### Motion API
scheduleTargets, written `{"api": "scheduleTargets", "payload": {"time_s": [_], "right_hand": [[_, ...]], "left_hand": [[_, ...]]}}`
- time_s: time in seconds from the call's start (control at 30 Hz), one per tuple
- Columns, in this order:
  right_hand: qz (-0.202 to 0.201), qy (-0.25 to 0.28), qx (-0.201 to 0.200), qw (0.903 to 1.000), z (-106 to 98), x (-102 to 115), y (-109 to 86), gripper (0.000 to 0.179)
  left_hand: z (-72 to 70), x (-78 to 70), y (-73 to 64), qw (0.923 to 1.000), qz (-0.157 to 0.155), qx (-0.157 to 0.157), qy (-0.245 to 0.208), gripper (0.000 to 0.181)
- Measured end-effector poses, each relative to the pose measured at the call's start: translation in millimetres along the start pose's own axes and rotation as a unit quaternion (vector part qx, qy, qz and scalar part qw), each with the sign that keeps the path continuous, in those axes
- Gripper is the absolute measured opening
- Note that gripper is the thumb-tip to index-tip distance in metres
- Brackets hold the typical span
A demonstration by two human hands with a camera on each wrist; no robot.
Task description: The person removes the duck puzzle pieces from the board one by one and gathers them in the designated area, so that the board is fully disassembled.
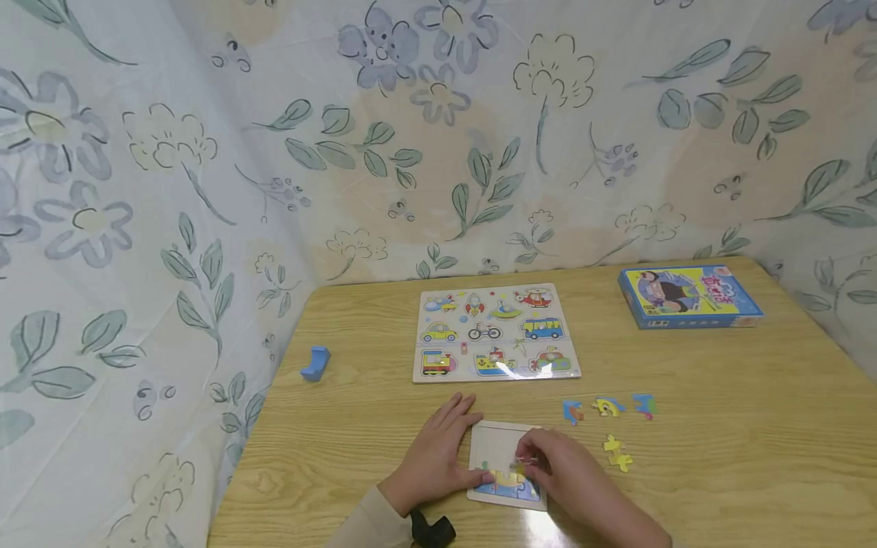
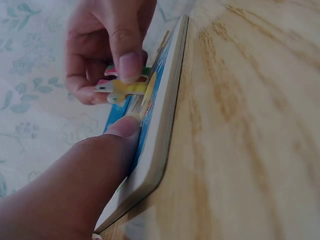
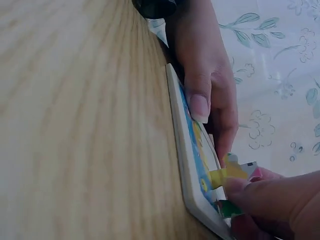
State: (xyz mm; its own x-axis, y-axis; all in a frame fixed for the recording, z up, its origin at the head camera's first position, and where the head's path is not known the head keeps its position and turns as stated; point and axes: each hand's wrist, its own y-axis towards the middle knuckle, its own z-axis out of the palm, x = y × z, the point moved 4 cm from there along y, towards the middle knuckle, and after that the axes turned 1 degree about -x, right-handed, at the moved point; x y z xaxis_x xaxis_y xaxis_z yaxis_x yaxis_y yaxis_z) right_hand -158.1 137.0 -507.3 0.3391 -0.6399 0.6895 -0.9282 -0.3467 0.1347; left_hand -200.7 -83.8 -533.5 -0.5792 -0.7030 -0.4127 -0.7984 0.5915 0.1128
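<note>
A small square wooden puzzle tray (image 1: 496, 441) lies at the table's front, with joined blue and yellow pieces along its near side. My left hand (image 1: 438, 460) lies at its left edge, fingers extended and thumb pressing on the joined pieces. Over the tray's right part, my right hand (image 1: 565, 466) pinches a yellow, green and pink jigsaw piece (image 3: 235, 172) between thumb and fingers. In the left wrist view this jigsaw piece (image 2: 127, 89) is tilted up, its lower end close to the joined ones. Curled fingers partly hide it.
Loose jigsaw pieces (image 1: 607, 406) lie right of the tray, yellow ones (image 1: 619, 454) nearer. Behind stands a vehicle picture board (image 1: 485, 352). A blue box (image 1: 692, 295) is at back right, a blue curved block (image 1: 316, 364) at left. A floral curtain (image 1: 425, 167) borders the table.
</note>
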Motion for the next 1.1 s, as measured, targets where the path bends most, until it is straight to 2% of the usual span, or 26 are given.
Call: {"api": "scheduleTargets", "payload": {"time_s": [0.1,0.2,0.27,0.37,0.5,0.63,0.73,0.87,0.97,1.1], "right_hand": [[0.028,0.046,-0.007,0.9985,-8.1,-3.6,-4.3,0.02],[0.051,0.068,-0.055,0.9948,-28.2,-11.0,-12.6,0.022],[0.058,0.05,-0.098,0.9922,-48.0,-20.8,-21.5,0.023],[0.086,-0.002,-0.138,0.9867,-79.8,-43.9,-39.4,0.02],[0.135,-0.06,-0.137,0.9796,-106.9,-80.3,-62.4,0.012],[0.162,-0.074,-0.113,0.9775,-107.6,-100.6,-74.3,0.015],[0.143,-0.09,-0.115,0.9789,-101.8,-103.8,-74.2,0.016],[0.105,-0.112,-0.143,0.9778,-98.3,-102.8,-71.2,0.018],[0.101,-0.113,-0.153,0.9767,-96.8,-101.5,-71.4,0.017],[0.091,-0.11,-0.197,0.97,-90.6,-82.7,-70.6,0.013]], "left_hand": [[1.1,-0.7,0.8,1.0,0.003,-0.001,-0.002,0.093],[1.9,-2.2,1.4,1.0,0.003,0.003,-0.004,0.094],[1.9,-3.5,1.6,1.0,0.002,0.007,-0.004,0.094],[1.0,-3.6,1.5,0.9999,0.0,0.012,0.002,0.094],[-2.4,-2.6,0.6,0.9997,-0.006,0.023,0.002,0.094],[-4.6,-1.1,-0.4,0.9996,-0.003,0.03,-0.001,0.094],[-3.8,0.5,-1.3,0.9996,0.0,0.028,0.002,0.095],[-1.2,1.2,-2.0,0.9997,-0.002,0.025,-0.001,0.096],[0.3,0.9,-2.4,0.9996,-0.001,0.026,-0.006,0.097],[-0.6,0.0,-3.1,0.9995,0.008,0.031,-0.003,0.098]]}}
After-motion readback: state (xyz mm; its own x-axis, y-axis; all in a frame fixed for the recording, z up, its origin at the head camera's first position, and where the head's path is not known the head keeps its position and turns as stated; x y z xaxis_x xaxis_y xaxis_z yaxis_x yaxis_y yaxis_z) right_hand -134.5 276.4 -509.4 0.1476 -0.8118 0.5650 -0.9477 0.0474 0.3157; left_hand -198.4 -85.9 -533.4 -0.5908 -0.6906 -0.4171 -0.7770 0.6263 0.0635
